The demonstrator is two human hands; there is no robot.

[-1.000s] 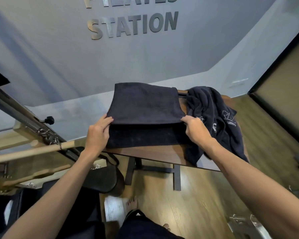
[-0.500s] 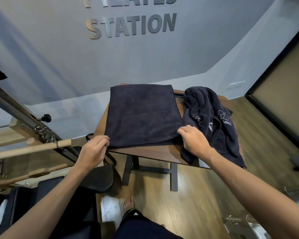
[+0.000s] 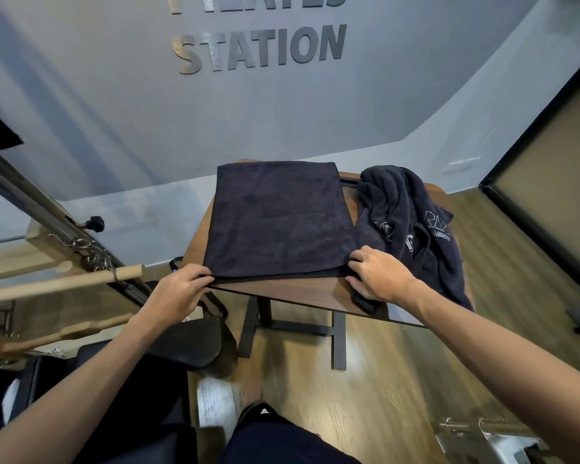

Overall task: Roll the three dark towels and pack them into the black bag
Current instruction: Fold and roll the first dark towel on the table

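Observation:
A dark towel (image 3: 278, 222) lies folded flat on a small wooden table (image 3: 292, 293), its near edge close to the table's front. My left hand (image 3: 181, 289) pinches the towel's near left corner. My right hand (image 3: 379, 276) grips the near right corner. To the right, more dark towelling with white lettering (image 3: 412, 229) lies crumpled in a heap and hangs over the table's right edge; how many towels it holds I cannot tell. A black bag (image 3: 195, 343) with a strap sits below the table's left side, under my left forearm.
A grey wall with raised letters stands behind the table. Pilates equipment with a wooden bar (image 3: 64, 283), springs and a metal frame fills the left. The floor is wood planks. A dark-framed panel (image 3: 549, 195) stands at the right, and metal fittings (image 3: 482, 430) sit at the lower right.
Both hands have pulled the towel's upper layer toward me, from mid-towel down to the near edge. The towel now lies folded in half and flat.

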